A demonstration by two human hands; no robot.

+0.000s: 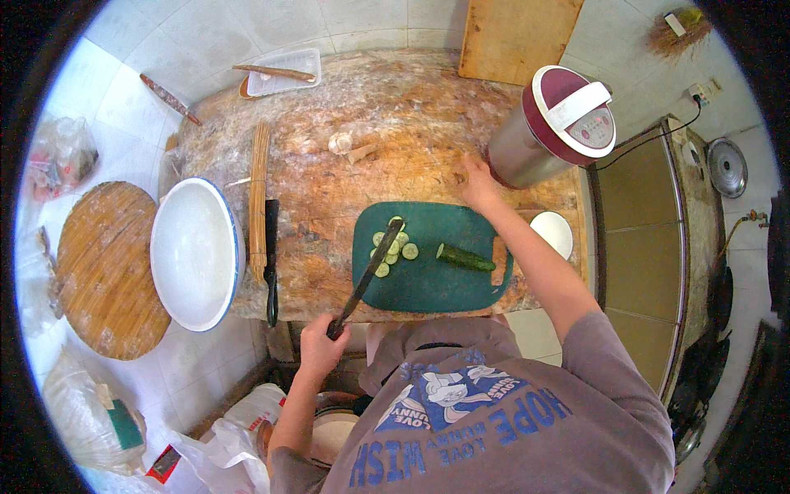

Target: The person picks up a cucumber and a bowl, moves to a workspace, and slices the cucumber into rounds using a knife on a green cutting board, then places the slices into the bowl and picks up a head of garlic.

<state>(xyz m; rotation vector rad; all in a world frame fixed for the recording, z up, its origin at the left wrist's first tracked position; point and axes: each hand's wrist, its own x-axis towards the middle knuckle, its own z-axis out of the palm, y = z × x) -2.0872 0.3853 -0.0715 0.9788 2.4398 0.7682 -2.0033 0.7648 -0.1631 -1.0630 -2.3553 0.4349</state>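
Observation:
My left hand point(323, 344) is closed round the handle of a dark-bladed kitchen knife point(369, 273). The blade slants across the left part of a green cutting board point(428, 288), over several cucumber slices point(392, 255). To their right lies the uncut piece of cucumber point(466, 258), its pale cut end facing the slices. My right hand point(477, 179) is beyond the board's far edge, empty, with its fingers apart, beside the base of a steel soymilk maker point(527, 140) with a maroon lid. My right forearm passes between the board and a small white bowl point(551, 235).
Left of the board lie a second knife point(271, 263) and a bundle of thin sticks point(259, 198). An oval white basin point(194, 255) and a round wooden board point(107, 272) stand farther left. Garlic point(339, 143) and a clear tray point(284, 72) are farther back.

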